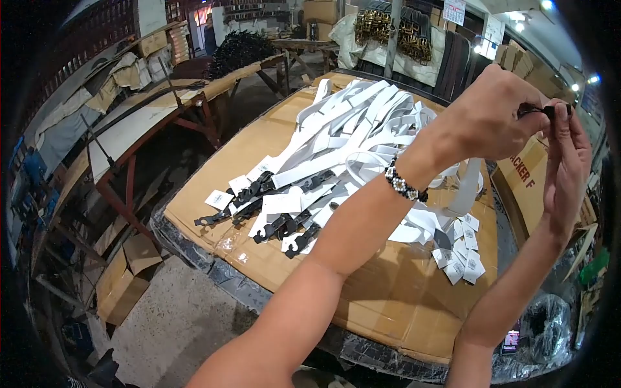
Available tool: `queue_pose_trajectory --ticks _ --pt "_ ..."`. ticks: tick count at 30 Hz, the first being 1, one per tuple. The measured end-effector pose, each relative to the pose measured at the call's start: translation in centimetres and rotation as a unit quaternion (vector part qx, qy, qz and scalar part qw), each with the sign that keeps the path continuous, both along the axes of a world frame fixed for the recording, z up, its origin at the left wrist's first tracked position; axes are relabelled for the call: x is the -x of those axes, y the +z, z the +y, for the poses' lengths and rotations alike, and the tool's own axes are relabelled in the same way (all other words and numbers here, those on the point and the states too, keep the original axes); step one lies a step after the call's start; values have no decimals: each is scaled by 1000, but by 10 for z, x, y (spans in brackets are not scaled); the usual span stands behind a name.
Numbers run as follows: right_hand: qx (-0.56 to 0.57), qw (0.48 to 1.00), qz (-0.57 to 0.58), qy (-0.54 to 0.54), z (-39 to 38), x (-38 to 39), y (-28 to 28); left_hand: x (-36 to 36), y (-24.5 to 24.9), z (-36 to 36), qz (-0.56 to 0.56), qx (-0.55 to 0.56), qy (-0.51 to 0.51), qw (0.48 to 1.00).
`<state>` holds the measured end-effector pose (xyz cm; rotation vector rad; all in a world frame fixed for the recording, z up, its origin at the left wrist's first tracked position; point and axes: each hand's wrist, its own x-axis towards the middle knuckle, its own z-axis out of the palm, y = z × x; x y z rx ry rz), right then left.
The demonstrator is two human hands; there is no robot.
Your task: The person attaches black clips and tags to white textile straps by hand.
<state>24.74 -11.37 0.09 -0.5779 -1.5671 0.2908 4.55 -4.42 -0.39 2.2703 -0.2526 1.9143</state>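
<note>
My left hand, with a beaded bracelet at the wrist, is raised above the right side of the table, fingers closed. My right hand is up beside it, fingertips pinched. Between them is a small black piece, partly hidden by the fingers; its kind I cannot make out. Below lies a heap of white belts, many with black plastic hanger hooks and white tags at the near end. More tags lie grouped at the right, near a belt's grey tip.
Cardboard covers the table. A printed carton stands to the right, and a phone lies at the lower right. Another bench is on the left, with an open box on the floor. Buckles hang behind.
</note>
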Motion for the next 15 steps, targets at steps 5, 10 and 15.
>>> queue_pose_trajectory --ticks 5,10,15 --pt "-15 998 15 -55 -1 16 -1 -5 -2 13 10 15 -35 999" --pt "26 999 2 -41 1 3 -1 -9 -7 21 -11 5 -41 999" --pt "21 999 3 -44 1 9 -2 -13 -10 28 -7 17 -45 999"
